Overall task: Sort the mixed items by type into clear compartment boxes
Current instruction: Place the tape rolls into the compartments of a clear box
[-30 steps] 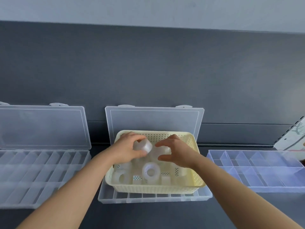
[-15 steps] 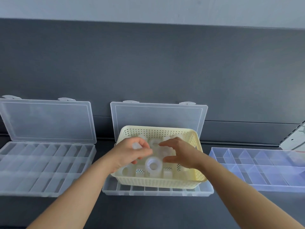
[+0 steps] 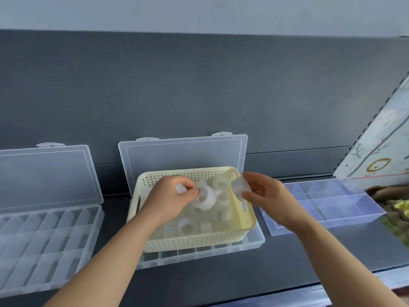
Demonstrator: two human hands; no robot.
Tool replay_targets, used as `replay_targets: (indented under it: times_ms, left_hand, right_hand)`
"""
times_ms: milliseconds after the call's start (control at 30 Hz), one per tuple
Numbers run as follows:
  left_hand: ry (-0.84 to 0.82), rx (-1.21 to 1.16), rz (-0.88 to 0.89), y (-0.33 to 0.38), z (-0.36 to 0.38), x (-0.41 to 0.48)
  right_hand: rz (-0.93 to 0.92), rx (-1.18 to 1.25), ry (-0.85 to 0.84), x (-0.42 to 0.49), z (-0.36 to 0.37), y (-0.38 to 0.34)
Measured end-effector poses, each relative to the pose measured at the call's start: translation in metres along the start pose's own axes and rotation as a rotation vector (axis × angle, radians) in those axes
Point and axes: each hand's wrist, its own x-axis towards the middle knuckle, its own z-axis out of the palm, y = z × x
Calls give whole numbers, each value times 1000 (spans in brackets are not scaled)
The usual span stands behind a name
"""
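Note:
A pale yellow perforated basket (image 3: 199, 239) sits on the open middle compartment box (image 3: 205, 254) and holds several translucent white tape rolls and small patterned pieces. Over the basket, my left hand (image 3: 170, 199) grips a white tape roll (image 3: 204, 198) along with a smaller white piece. My right hand (image 3: 265, 193) holds another translucent roll (image 3: 240, 187) above the basket's right rim. A tape roll (image 3: 187, 227) lies near the basket's front.
An open clear compartment box (image 3: 44, 238) with an upright lid lies at the left. A lidless bluish compartment tray (image 3: 327, 202) lies at the right. A dark back panel stands behind. A printed board (image 3: 380, 149) leans at the far right.
My right hand has lifted a roll out and moved right, to the basket's rim. My left hand has picked up a larger roll. The view has shifted right.

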Motion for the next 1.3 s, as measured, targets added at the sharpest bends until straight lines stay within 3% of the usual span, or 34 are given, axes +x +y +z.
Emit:
replay_targets:
  times_ms: [133, 333, 667, 900, 1067, 1133, 1233, 1300]
  left_hand:
    - [71, -115, 51, 28, 36, 14]
    - [102, 10, 105, 81, 107, 46]
    - [81, 580, -131, 106, 213, 92]
    - [56, 672, -259, 84, 243, 95]
    - [191, 403, -290, 77, 240, 85]
    - [288, 99, -392, 75, 235, 78]
    - [375, -538, -582, 80, 228, 65]
    - [379, -674, -562, 82, 225, 55]
  right_hand:
    - [45, -7, 187, -14, -39, 24]
    - [84, -98, 275, -7, -110, 78]
    - [-15, -129, 42, 49, -183, 141]
    - [-64, -168, -124, 72, -191, 154]
    - [-170, -203, -231, 81, -182, 146]
    - [-197, -203, -263, 84, -172, 141]
    - [-232, -254, -313, 89, -152, 134]
    - [-266, -322, -353, 92, -139, 128]
